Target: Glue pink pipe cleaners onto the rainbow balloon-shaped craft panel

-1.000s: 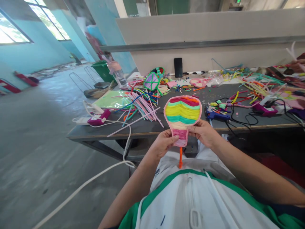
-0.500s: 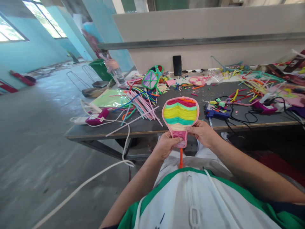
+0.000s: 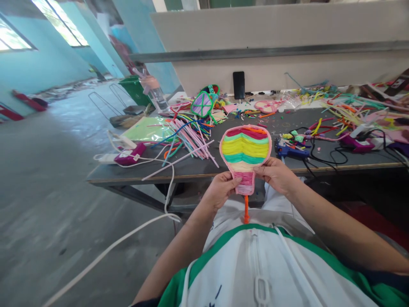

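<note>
Between my hands is a balloon-shaped pipe-cleaner craft (image 3: 245, 147), striped in red, mint, yellow, teal, cream and pink inside a pink border. An orange pipe cleaner (image 3: 246, 209) hangs from its bottom edge. My left hand (image 3: 223, 189) pinches the narrow lower part at its left side, thumb on the front. On the other side my right hand (image 3: 275, 174) grips the edge just below the round part, thumb also in front. The fingers behind the craft are partly hidden. It is held up over my lap, near the front edge of the table (image 3: 204, 171).
Pink and white pipe cleaners (image 3: 193, 138) lie in a heap to the left. A blue glue gun (image 3: 292, 151) with a black cord rests at right. Behind stand a phone (image 3: 238, 85) and a bottle (image 3: 156, 96). A purple power strip (image 3: 130, 154) trails a white cable.
The craft has shifted slightly right and up, and it appears a little larger and more upright. Both hands still hold it at nearly the same places.
</note>
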The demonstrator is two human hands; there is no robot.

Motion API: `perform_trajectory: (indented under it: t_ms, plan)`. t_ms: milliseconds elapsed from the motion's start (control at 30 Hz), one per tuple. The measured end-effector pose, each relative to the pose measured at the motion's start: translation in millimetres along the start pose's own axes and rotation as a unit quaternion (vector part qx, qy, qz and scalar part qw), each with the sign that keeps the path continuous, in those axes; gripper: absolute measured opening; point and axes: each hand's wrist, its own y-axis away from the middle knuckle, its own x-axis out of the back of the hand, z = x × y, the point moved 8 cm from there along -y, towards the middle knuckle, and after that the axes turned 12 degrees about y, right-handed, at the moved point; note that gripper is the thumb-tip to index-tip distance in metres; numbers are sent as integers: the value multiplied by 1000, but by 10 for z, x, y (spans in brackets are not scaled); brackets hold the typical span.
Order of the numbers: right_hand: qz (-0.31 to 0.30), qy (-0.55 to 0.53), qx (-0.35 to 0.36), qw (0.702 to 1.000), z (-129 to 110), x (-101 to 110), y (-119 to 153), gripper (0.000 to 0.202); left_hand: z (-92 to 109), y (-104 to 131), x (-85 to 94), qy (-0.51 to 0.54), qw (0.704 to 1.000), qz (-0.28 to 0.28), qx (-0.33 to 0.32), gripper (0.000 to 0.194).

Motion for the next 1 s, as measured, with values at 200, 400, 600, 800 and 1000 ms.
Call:
perform_trajectory:
  t_ms: [200,400,600,800,1000]
  plan:
    - [-13,-11,9,1000,30,37,-32,32,2,11,-6,-10,1000,-7,9,39]
    - [-2,-4,17,1000,-9,136,-31,28,-82,67,-80,-45,998,-31,40,45]
    - [-6,-21,0,1000,72,152,-20,26,-123,57,-71,-79,996,-8,35,41]
    - [3,-45,6,999,70,233,-7,26,-201,68,-61,-96,993,-40,60,42]
    - [14,-46,-3,999,104,291,40,26,-285,85,-76,-89,990,-59,93,41]
